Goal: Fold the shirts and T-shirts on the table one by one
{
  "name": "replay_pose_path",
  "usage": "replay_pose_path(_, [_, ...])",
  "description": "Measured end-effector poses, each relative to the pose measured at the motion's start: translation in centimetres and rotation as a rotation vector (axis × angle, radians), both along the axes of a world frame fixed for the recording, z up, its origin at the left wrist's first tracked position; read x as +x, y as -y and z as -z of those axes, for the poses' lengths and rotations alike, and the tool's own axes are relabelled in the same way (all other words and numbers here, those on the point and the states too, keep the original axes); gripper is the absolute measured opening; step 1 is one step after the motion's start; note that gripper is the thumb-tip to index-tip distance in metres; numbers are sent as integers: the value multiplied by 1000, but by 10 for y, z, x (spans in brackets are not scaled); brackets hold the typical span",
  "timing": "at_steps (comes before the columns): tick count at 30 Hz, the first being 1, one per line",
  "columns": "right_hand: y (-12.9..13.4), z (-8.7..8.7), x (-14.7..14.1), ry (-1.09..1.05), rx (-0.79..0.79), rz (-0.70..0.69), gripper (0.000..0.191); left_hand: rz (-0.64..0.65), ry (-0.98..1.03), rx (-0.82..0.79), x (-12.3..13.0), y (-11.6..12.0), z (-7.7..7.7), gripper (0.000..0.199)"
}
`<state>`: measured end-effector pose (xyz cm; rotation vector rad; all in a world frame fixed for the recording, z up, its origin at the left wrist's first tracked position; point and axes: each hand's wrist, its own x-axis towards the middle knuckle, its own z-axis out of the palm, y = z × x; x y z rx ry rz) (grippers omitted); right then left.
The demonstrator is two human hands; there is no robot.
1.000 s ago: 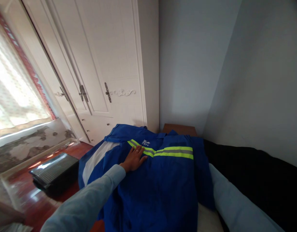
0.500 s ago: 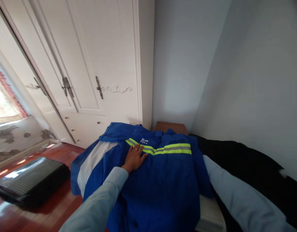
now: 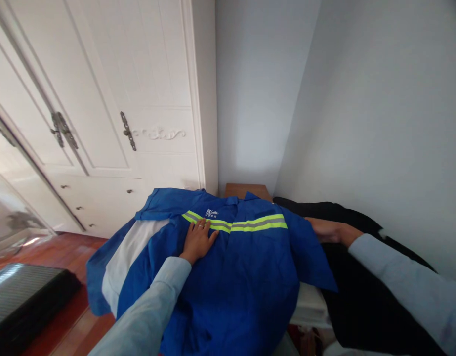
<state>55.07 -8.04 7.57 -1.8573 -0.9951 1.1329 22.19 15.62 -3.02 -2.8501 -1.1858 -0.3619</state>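
A blue work jacket (image 3: 246,277) with a yellow-green and grey reflective band and a small white logo lies spread out, front side up. My left hand (image 3: 198,241), with a ring on one finger, rests flat on its chest just below the band, fingers spread. At the jacket's sleeve (image 3: 311,252) on the right, my right hand (image 3: 326,231) touches the upper edge. Its fingers are hidden by the blue cloth, so their grip does not show. A pale grey-white patch of cloth (image 3: 133,262) shows at the jacket's left side.
Black cloth (image 3: 364,291) lies under my right forearm, along the wall. A white wardrobe (image 3: 157,79) stands behind, and a brown wooden box-like piece (image 3: 248,191) sits in the corner. A dark plastic-wrapped bundle (image 3: 31,301) rests on the red wooden floor (image 3: 75,249).
My right hand has come into sight at the sleeve, where before only the forearm showed. The sleeve now spreads further right. My left hand stays on the chest. The view has turned right.
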Motion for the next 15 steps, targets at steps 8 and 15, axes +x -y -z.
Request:
replay_pose_path(8, [42,1,-7,-501,-22,-178,44,-1,-29,29,1,-4,3,65])
replay_pose_path(15, [25,-37,10,-175,112,75,26,6,-68,11,2,-7,1,64])
